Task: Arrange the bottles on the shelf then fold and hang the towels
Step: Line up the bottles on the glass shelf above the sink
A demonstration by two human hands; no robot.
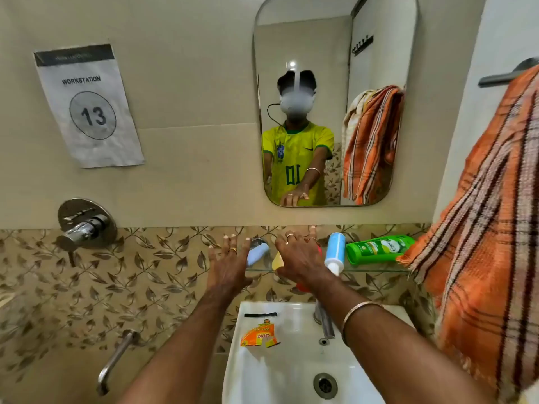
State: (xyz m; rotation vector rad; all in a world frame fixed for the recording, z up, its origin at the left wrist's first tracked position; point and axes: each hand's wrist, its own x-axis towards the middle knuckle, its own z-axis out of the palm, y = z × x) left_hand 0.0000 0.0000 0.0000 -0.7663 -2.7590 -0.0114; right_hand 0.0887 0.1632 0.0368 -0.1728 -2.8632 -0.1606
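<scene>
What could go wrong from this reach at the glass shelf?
1. The blue-and-white bottle overhangs the glass shelf edge beside the right hand; a nudge could tip it into the sink.
2. The pale blue bottle between the hands lies tilted and may roll off.
3. The orange striped towel hangs against the green bottle; tugging it could drag that bottle.

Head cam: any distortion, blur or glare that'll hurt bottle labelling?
Head view: wide-angle bowing curves the mirror edges; lighting soft and even, no harsh glare; green bottle label soft but partly legible; left hand and right hand hide shelf items; orange striped towel crops the right.
</scene>
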